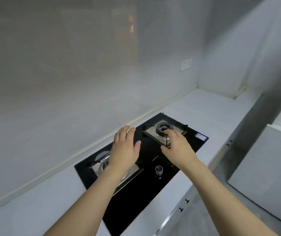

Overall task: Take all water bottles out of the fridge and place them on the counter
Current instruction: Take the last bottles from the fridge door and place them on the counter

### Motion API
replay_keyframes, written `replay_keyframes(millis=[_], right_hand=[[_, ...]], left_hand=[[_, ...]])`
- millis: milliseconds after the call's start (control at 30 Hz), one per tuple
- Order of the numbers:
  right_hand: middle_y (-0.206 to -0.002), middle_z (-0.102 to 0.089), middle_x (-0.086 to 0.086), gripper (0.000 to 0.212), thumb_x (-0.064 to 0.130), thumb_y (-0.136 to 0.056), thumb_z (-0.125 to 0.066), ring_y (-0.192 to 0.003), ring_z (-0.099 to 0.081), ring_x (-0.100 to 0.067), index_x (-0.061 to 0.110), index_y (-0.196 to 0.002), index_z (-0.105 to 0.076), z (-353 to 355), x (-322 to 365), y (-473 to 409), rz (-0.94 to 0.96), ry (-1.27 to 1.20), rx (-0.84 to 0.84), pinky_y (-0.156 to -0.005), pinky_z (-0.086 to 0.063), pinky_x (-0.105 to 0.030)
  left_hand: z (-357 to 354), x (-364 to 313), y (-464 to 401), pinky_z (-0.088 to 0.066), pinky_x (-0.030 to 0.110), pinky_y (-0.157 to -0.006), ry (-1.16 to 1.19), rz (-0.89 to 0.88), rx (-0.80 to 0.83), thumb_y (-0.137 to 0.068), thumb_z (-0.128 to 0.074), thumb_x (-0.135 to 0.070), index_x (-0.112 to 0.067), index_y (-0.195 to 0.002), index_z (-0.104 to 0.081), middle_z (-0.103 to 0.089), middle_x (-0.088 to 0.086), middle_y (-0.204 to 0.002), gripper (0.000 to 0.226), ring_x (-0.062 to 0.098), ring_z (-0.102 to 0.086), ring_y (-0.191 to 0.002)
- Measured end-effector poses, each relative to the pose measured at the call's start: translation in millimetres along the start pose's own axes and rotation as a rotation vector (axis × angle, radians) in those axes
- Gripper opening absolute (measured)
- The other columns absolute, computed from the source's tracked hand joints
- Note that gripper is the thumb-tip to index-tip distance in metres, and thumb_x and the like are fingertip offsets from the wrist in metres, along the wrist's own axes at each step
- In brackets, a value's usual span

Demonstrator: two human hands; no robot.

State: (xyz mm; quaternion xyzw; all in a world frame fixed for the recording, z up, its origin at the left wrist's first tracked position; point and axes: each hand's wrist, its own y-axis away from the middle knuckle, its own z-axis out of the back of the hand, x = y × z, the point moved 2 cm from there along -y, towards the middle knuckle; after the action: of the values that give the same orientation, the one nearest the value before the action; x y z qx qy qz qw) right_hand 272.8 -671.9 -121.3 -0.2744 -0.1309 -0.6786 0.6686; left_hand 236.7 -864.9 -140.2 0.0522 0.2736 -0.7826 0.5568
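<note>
Both my arms reach out over a pale grey counter. My left hand hovers above the black hob, fingers straight and together, holding nothing. My right hand is over the far burner, fingers relaxed and stretched forward, also holding nothing. No water bottle shows anywhere in the view. A pale grey appliance, possibly the fridge, stands at the right edge with its door shut.
A black glass gas hob with two burners and a metal knob is set into the counter. Grey wall behind holds a white socket plate. Cabinet fronts with small black handles run below the counter edge.
</note>
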Motion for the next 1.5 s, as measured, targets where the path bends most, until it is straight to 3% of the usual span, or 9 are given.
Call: replay_keyframes(millis=[267,433,567,767,1500], right_hand=[[-0.142,-0.044,-0.002,0.058,0.021,-0.087,-0.060,-0.125,-0.047,-0.020,0.016,-0.142,-0.041,80.4,-109.2,22.3,-0.152,-0.013,-0.090,-0.101,-0.036,-0.026],[-0.144,-0.043,-0.003,0.056,0.020,-0.089,-0.059,-0.130,-0.041,-0.020,0.014,-0.142,-0.041,124.3,-171.5,35.0,-0.204,0.010,-0.144,-0.104,-0.032,-0.026],[-0.146,-0.042,-0.004,0.057,0.019,-0.089,-0.059,-0.132,-0.039,-0.021,0.013,-0.143,-0.041,157.9,-218.8,45.8,-0.251,0.008,-0.190,-0.106,-0.031,-0.027],[-0.144,-0.043,-0.007,0.056,0.017,-0.089,-0.059,-0.133,-0.039,-0.025,0.011,-0.142,-0.041,210.0,-281.7,61.1,-0.323,0.031,-0.253,-0.106,-0.030,-0.029],[-0.145,-0.042,-0.004,0.056,0.019,-0.089,-0.059,-0.134,-0.037,-0.021,0.014,-0.142,-0.041,322.4,-466.4,25.3,-0.627,0.052,-0.474,-0.108,-0.029,-0.031]], left_hand=[[-62.2,-119.7,-29.6,-0.031,0.043,-0.116,0.055,-0.122,0.063,-0.099,-0.053,-0.032,-0.015,-0.145,-0.040,-0.031,0.005,-0.154,0.051,0.023,-0.023,-0.145],[-99.6,-191.0,-45.6,-0.034,0.042,-0.114,0.094,-0.196,0.097,-0.100,-0.052,-0.032,-0.014,-0.146,-0.040,-0.030,0.005,-0.155,0.051,0.023,-0.023,-0.144],[-124.0,-240.8,-59.2,-0.026,0.040,-0.116,0.105,-0.266,0.088,-0.100,-0.053,-0.029,-0.010,-0.145,-0.041,-0.033,0.010,-0.153,0.050,0.027,-0.025,-0.143],[-162.4,-315.8,-78.7,-0.032,0.045,-0.114,0.146,-0.351,0.100,-0.097,-0.056,-0.024,-0.007,-0.140,-0.045,-0.038,0.013,-0.149,0.047,0.032,-0.031,-0.139],[-304.9,-508.6,-206.9,-0.029,0.036,-0.114,0.282,-0.608,0.256,-0.099,-0.053,-0.028,-0.008,-0.141,-0.046,-0.037,0.009,-0.150,0.047,0.026,-0.031,-0.140]])
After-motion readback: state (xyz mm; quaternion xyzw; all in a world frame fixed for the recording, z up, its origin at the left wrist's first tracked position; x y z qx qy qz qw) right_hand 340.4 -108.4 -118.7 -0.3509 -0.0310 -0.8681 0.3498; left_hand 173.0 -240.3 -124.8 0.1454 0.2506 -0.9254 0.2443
